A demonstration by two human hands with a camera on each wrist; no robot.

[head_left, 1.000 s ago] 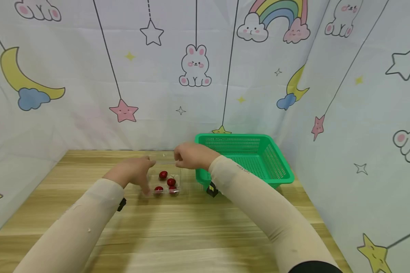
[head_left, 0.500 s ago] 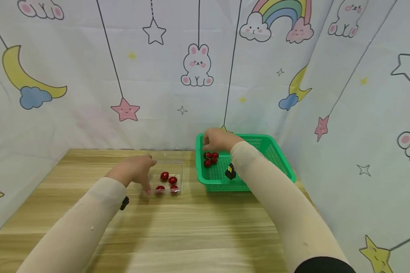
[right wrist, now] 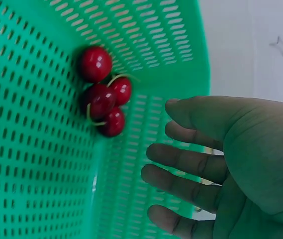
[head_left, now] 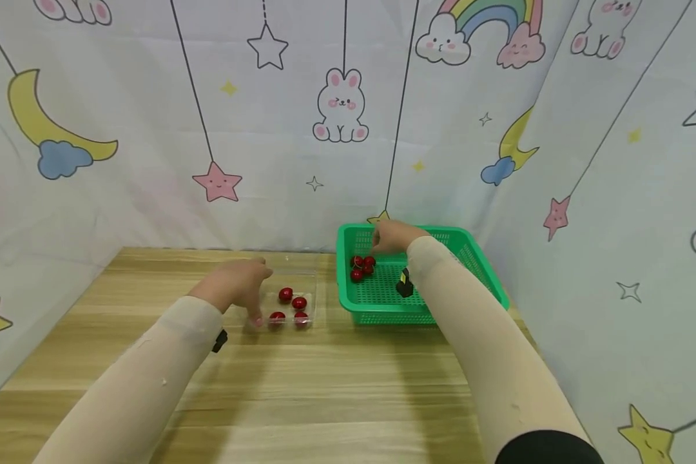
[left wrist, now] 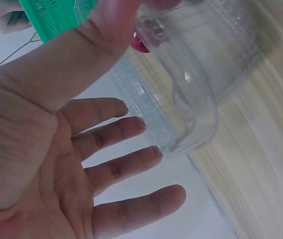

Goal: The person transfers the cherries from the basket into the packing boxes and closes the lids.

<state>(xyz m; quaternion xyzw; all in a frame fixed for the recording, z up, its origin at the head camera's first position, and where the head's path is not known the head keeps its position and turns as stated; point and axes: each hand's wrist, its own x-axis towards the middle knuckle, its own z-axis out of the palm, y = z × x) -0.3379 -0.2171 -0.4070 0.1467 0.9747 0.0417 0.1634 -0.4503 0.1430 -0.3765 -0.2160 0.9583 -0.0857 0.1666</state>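
Note:
My left hand (head_left: 234,283) is at the left side of a clear plastic box (left wrist: 201,117) with its lid up. In the left wrist view the straight, spread fingers touch the box's edge, and the thumb lies across another part of it. Several red cherries (head_left: 286,295) lie inside the box. To the right, my right hand (head_left: 396,236) is over a green plastic basket (head_left: 412,316). Its fingers are extended and hold nothing in the right wrist view. Below and beside it, several cherries (right wrist: 95,63), some with stems, are clustered in one corner of the basket.
Box and basket stand side by side near the back of the wooden table (head_left: 301,386), a small gap between them. A white cloth (head_left: 278,135) printed with cartoons hangs behind and along the sides.
My right hand has moved from above the clear box rightward to over the basket; it now holds nothing. The left hand has stayed at the box. The view has shifted slightly.

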